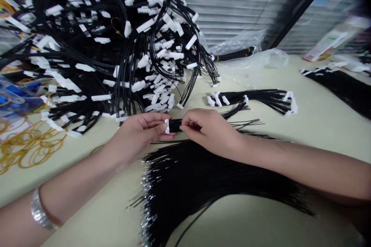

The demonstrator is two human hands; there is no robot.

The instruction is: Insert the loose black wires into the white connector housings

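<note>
Between the fingers of my left hand (149, 128) is a small white connector housing (167, 126), pinched with the thumb in front. Several black wires (175, 125) run out of its right side. My right hand (204, 127) is closed, thumb against fingertips, around these wires just right of the housing. Their loose ends show beyond my right wrist. Below both hands lies a thick spread of loose black wires (199, 177), with shiny metal terminals (147, 200) along its left end.
A big heap of black cables with white connectors (121, 46) fills the back left. Behind my right hand lies a bundled harness (261, 98). Yellow rubber bands (31, 146) lie at left, clear plastic bags (261, 61) at the back, more black wires (342, 88) at far right.
</note>
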